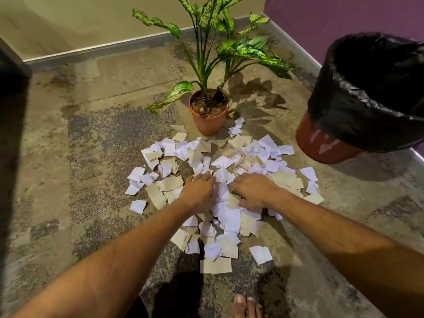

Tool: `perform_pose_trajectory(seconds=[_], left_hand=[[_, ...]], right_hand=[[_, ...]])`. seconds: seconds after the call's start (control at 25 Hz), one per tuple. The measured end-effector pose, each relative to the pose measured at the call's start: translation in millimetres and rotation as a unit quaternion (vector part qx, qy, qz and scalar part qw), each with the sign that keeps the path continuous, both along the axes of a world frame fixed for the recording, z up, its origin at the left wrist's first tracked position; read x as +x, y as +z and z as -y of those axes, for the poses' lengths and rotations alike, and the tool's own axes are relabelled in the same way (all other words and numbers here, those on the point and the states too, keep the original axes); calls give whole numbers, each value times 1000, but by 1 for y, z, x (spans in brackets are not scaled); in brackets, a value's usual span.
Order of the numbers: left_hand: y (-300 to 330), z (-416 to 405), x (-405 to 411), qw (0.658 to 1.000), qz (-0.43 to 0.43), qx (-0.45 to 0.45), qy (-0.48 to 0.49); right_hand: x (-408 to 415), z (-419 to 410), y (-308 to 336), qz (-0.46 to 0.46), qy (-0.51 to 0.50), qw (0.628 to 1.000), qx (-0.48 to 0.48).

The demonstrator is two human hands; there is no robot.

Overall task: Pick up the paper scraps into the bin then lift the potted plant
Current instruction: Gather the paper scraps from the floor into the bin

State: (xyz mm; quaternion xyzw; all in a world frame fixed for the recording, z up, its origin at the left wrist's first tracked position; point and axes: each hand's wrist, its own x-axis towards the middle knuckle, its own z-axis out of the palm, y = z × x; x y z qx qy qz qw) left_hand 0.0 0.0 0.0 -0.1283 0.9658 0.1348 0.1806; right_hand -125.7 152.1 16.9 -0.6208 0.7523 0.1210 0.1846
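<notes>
1. On a worn, mottled floor [96,138], a person crouches over a loose heap of torn paper scraps [220,180], white and tan, lying at the centre of the view.
2. Both hands rest palm-down in the middle of the heap: the left hand [199,191] lies flat with fingers together, the right hand [254,191] is spread and slightly cupped; neither grips a scrap yet.
3. At 12 o'clock from the heap stands the potted plant [208,115], just beside the nearest scraps; the bin [367,95], lined with a black bag, stands at 2 o'clock.
4. Scraps look light, limp and easily scattered, so raking them into a bunch between both palms seems best.
5. By appearance the plant is top-heavy, its leaves fragile; the pot's wall under the rim looks the safest hold.
</notes>
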Motion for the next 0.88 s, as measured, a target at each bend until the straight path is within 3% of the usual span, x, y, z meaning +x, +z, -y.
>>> perform_pose_trajectory(seconds=[0.48, 0.88], left_hand=[[-15, 4, -5, 997, -72, 5, 42], [-21, 14, -3, 981, -99, 112, 124]], right_hand=[[15, 4, -38, -24, -36, 999, 4], [-6, 7, -37, 103, -194, 971, -93]])
